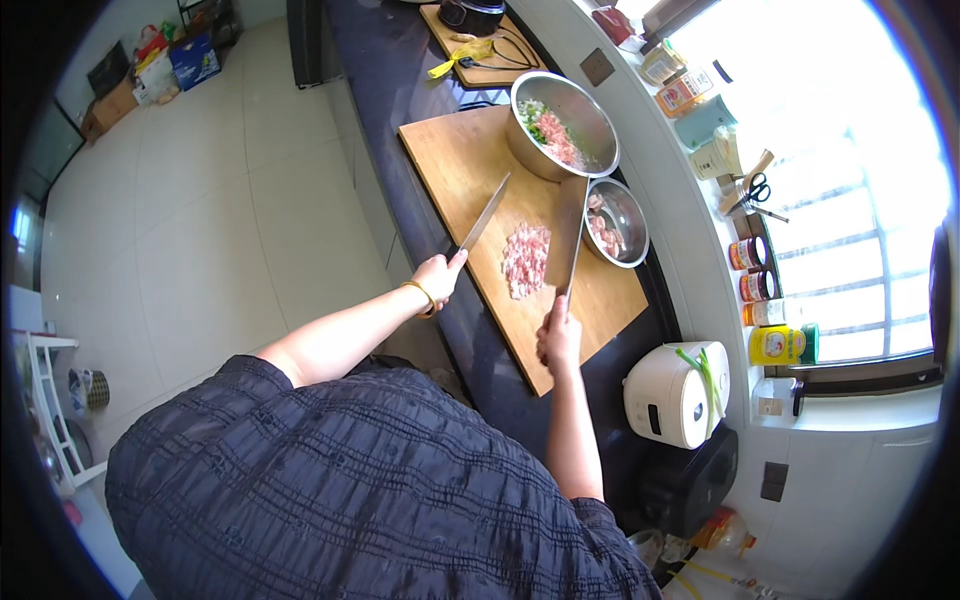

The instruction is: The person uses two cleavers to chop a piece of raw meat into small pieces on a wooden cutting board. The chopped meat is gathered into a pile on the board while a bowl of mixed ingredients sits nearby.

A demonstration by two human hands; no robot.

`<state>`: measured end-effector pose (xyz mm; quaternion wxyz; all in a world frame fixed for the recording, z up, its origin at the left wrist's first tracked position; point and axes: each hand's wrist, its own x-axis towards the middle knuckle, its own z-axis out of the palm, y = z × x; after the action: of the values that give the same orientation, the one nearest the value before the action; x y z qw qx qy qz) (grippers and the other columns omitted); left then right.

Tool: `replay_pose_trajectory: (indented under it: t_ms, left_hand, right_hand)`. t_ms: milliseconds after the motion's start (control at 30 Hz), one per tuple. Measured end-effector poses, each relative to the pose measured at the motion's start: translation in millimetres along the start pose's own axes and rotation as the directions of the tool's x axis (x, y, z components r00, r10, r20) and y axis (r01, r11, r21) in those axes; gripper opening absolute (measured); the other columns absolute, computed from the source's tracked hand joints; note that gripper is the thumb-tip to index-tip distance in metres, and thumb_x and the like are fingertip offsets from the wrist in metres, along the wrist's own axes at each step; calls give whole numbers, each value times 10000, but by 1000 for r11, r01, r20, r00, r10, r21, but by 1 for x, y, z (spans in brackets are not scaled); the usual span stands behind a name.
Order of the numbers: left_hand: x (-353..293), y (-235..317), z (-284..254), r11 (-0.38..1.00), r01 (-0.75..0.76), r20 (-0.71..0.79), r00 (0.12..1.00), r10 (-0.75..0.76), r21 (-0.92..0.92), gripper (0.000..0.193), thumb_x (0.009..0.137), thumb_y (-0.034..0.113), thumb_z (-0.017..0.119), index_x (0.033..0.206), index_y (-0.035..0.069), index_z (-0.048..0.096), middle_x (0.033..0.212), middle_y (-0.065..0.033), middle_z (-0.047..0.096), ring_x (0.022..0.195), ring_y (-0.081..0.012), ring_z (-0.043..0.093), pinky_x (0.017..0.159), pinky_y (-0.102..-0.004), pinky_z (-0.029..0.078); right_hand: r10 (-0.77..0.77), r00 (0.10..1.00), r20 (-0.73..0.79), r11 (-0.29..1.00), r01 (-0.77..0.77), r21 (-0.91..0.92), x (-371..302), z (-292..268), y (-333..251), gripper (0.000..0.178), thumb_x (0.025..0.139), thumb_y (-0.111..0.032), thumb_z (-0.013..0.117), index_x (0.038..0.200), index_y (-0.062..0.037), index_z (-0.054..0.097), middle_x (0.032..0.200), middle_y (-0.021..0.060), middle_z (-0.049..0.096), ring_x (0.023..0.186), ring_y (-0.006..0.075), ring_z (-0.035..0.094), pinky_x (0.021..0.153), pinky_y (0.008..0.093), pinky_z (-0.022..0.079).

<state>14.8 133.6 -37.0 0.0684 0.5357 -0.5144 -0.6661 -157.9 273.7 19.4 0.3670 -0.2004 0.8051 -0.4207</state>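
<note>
We have the cutting board (465,165) on the counter (365,60), chopped meat (526,260) mid-board; knife (487,212) in the left hand (438,278), left of that meat; cleaver (567,225) in the right hand (558,338), between meat and small bowl (630,215); large bowl (590,108) behind, minced meat (556,137) and greens (533,118) inside; meat pieces (605,235) in the small bowl. We place the rice cooker (665,395) right of the board, jars (757,286) farther right on the windowsill (815,412).

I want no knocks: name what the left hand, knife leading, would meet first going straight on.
The left hand, knife first, would likely meet the large metal bowl; the knife's height above the cutting board is hard to judge.
</note>
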Motion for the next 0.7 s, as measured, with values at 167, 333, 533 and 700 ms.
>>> replay_pose_trajectory:
  t_ms: [167, 333, 533, 700]
  left_hand:
    - [1, -1, -2, 1000, -3, -9, 1000, 3, 0, 556, 887, 500, 365, 960, -44, 450, 607, -56, 462, 403, -117, 428, 326, -252, 372]
    - [1, -1, 0, 1000, -5, -9, 1000, 5, 8, 559, 887, 502, 364, 953, -45, 452, 606, -57, 464, 401, -119, 431, 327, -251, 378]
    - [3, -2, -3, 1000, -7, -17, 1000, 7, 27, 554, 889, 501, 356, 946, -42, 449, 597, -55, 460, 398, -115, 429, 327, -250, 380]
    - [2, -2, 1, 1000, -3, -8, 1000, 3, 6, 548, 890, 502, 353, 938, -37, 446, 595, -51, 459, 398, -114, 428, 327, -248, 378]
  right_hand:
    - [288, 952, 107, 949, -269, -163, 15, -13, -1, 524, 840, -567, 420, 617, -94, 395, 426, 14, 372, 292, 133, 352, 286, 278, 255]
    - [125, 992, -8, 987, -125, -105, 5, -3, 8, 508, 849, -553, 419, 622, -99, 399, 447, 1, 376, 300, 110, 329, 289, 263, 254]
    - [187, 978, 90, 982, -182, -59, 9, -23, -11, 504, 848, -570, 402, 633, -114, 404, 452, -9, 361, 303, 100, 313, 295, 238, 250]
    - [341, 938, 55, 937, -334, -105, 21, -16, 25, 525, 835, -590, 407, 633, -106, 402, 442, -8, 345, 307, 117, 297, 311, 261, 249]
